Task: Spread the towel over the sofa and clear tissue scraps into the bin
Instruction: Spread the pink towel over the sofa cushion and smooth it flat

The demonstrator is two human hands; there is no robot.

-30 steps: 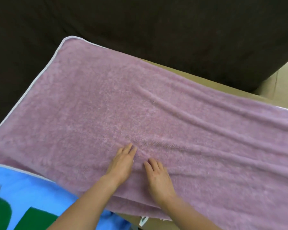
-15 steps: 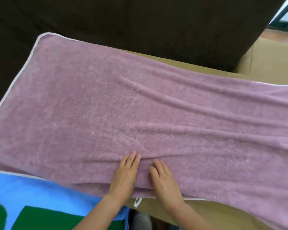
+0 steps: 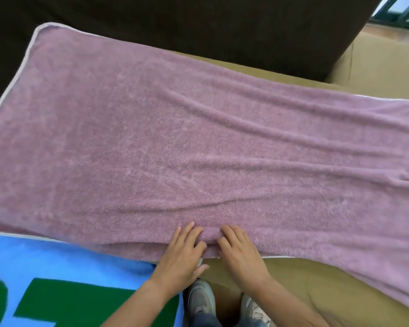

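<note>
**Towel on sofa, both hands at near edge**

Item 1. A mauve towel (image 3: pixel 175 138) with a pale trimmed border is laid lengthwise across the seat of a tan sofa (image 3: pixel 328 279). Its far left corner is lapped onto the dark brown back cushion (image 3: pixel 198 27). The left half is seen flat. The right half is marked by long creases running toward the right end, where the cloth narrows and slants toward the seat front.

Item 2. The left hand (image 3: pixel 182 253) is laid palm-down on the near hem, with the fingers straight and together and the thumb spread out over the edge. Nothing is gripped.

Item 3. The right hand (image 3: pixel 240 251) is set just beside it, also palm-down on the hem, with the fingers extended and slightly parted. Nothing is clasped. A small ridge of towel is raised between the two hands.

Item 4. A blue cloth (image 3: pixel 57 267) bearing green shapes is found at the near left, its top edge overlapped by the towel.

Item 5. Grey shoes (image 3: pixel 200 300) are seen below the seat front, between the forearms.

Item 6. A window frame (image 3: pixel 397 10) is glimpsed at the top right corner.
</note>
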